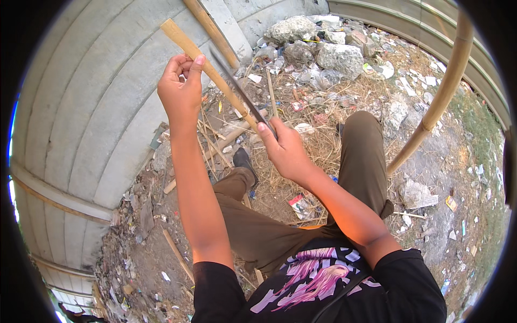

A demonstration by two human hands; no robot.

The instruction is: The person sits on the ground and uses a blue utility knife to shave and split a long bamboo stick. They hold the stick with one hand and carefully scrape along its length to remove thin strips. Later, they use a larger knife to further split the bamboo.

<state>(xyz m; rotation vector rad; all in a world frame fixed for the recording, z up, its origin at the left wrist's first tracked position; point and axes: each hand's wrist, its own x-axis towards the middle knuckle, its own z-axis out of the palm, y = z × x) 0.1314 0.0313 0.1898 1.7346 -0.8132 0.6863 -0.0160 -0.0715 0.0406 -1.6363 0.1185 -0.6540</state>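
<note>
A split bamboo strip (228, 93) slants across the upper middle, its wide pale end up and to the left. My left hand (182, 91) pinches it between thumb and fingers just below that end. Right alongside the strip runs the dark, narrow blade of a long knife (245, 97), pointing up and left. My right hand (288, 153) is closed around the knife's grip, which the fingers hide. The right thumb lies by the strip's lower end; whether it presses on the strip I cannot tell.
A grey panel wall (97, 97) curves along the left, with a bamboo pole (212, 32) against it. Rubble chunks (340, 60) lie at the back. Another bamboo pole (431, 116) rises on the right. Litter, straw and bamboo pieces (177, 253) cover the ground around my legs.
</note>
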